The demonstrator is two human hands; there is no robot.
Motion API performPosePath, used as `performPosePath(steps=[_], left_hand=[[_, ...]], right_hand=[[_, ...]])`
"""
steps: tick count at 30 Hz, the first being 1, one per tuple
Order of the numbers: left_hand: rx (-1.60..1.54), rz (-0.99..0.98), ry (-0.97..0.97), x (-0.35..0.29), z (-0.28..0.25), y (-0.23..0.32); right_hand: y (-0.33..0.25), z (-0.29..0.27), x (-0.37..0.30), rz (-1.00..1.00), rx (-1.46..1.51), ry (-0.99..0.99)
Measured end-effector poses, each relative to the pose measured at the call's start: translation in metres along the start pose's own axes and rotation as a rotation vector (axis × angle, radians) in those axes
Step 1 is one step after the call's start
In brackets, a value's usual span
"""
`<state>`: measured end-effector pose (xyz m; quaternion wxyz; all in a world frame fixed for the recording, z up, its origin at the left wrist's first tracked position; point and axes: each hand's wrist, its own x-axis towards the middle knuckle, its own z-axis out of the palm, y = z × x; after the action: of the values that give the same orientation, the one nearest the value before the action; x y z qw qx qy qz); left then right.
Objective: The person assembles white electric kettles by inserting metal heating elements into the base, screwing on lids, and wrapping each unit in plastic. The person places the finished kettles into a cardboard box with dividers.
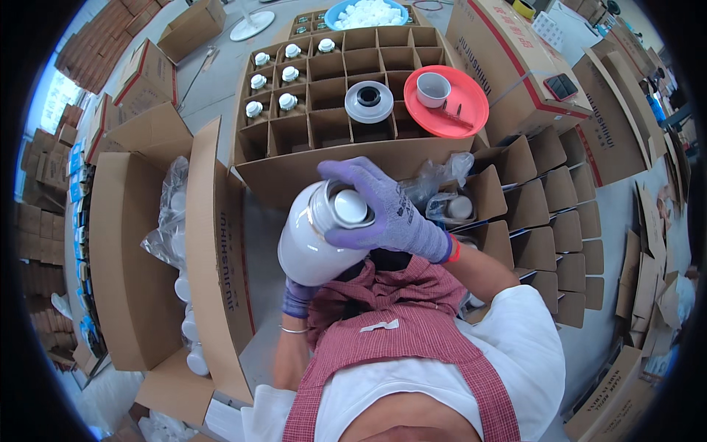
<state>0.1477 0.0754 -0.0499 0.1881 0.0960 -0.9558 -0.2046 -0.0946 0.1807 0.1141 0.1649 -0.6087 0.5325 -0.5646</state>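
Cardboard cartons (pixel 508 59) surround me; ahead, a divided carton (pixel 294 175) holds white-capped bottles (pixel 288 102), with a red tray (pixel 471 99) on its right end. I work from afar through two purple-gloved hands. A glossy white container (pixel 313 250) appears tilted, held above the red checked apron (pixel 339 331), a round white cap (pixel 350 206) within its mouth. My right hand (pixel 387 210) closes thumb and fingers around that mouth; my left hand (pixel 298 295) is mostly hidden below, so I cannot tell its grip. I judge steady support underneath and light, even finger pressure best.
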Motion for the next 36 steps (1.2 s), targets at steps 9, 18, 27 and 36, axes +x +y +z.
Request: performPosePath(steps=[9,18,27,36], left_hand=[[-0.013,-0.055,0.125,0.0,0.018,-0.006],[0.014,-0.057,0.06,-0.023,0.035,-0.031],[-0.005,-0.109,0.179,0.008,0.016,-0.012],[-0.258,-0.35,0.029,0.025,0.004,-0.08]], right_hand=[[-0.02,0.006,-0.001,-0.194,-0.176,0.182],[0.001,-0.012,0.001,0.038,-0.06,0.251],[-0.021,-0.012,-0.003,-0.106,-0.171,0.285],[0.029,-0.003,-0.051,-0.01,-0.148,0.301]])
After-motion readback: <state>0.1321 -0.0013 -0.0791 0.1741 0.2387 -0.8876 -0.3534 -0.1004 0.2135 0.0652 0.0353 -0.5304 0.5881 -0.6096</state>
